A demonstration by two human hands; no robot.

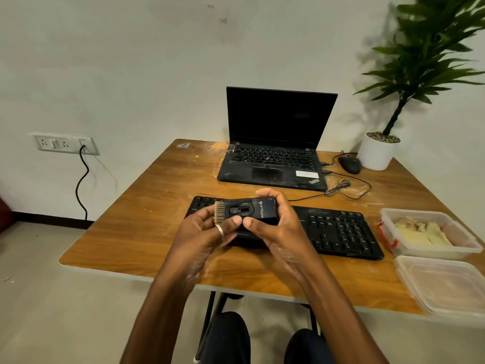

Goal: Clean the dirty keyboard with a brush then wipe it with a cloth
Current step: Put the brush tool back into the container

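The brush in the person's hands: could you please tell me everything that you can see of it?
The brush is a black, boxy tool that looks plastic, with a tuft of tan bristles at its left end, an oval slider-like part in the middle and white lettering near its right end. It is held level above the keyboard. The left hand grips the bristle end, the right hand the other; both thumbs press its near edge.

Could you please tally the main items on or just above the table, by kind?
laptop: 1
keyboard: 1
mouse: 1
potted plant: 1
plastic containers: 2
brush: 1
Total: 7
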